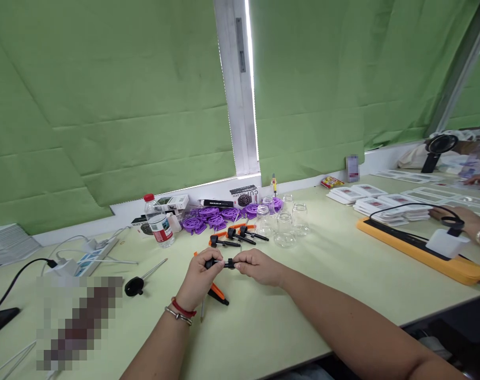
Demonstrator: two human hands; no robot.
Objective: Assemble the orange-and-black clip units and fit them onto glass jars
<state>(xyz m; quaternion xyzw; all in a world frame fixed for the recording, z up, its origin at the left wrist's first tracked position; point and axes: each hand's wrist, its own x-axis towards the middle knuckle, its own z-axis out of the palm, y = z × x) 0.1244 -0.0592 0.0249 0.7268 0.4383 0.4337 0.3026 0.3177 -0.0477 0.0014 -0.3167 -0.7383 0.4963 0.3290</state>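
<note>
Near the middle of the table, my left hand (202, 274) is closed around one end of a small black part with a metal shaft (227, 263). The fingertips of my right hand (256, 265) pinch its other end. Under my left hand lies an orange and black tool (218, 293), partly hidden, beside a thin metal rod (202, 309). Just beyond my hands rest several black parts with stems (224, 241). Behind them are purple plastic pieces (194, 222) and clear glass jars (285, 232).
A red-capped bottle (161, 228) stands behind left. At left are a black round-headed rod (134, 286), a power strip (93, 258) and cables. An orange power strip (414, 248) and white card stacks (394, 208) lie right, near another person's hand (463, 221).
</note>
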